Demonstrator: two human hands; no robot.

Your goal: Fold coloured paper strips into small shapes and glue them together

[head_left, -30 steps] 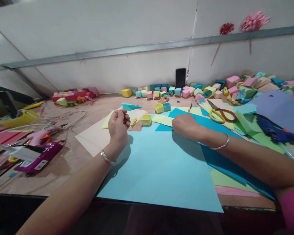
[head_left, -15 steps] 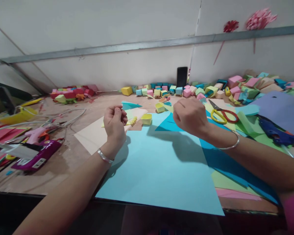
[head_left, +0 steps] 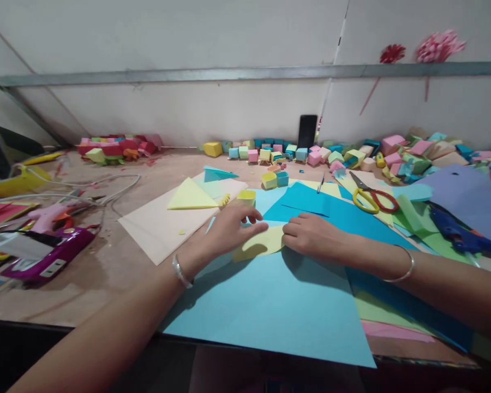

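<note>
Silver bangle (head_left: 180, 272) at its wrist, the left hand (head_left: 231, 226) reaches forward and inward from the near left, fingers loosely bent, thumb stretched out, with a gap between thumb and fingertips. Across from it, the right hand (head_left: 311, 233) sits low, back upward, fingers curled and closed on the right end of a yellow paper strip (head_left: 257, 245), the fingertips hidden from me. That strip lies over a large light blue sheet (head_left: 278, 311), between the hands; its long axis runs side to side, the free end pointing left and slightly toward the person. Whether the left thumb touches it, I can't tell.
</note>
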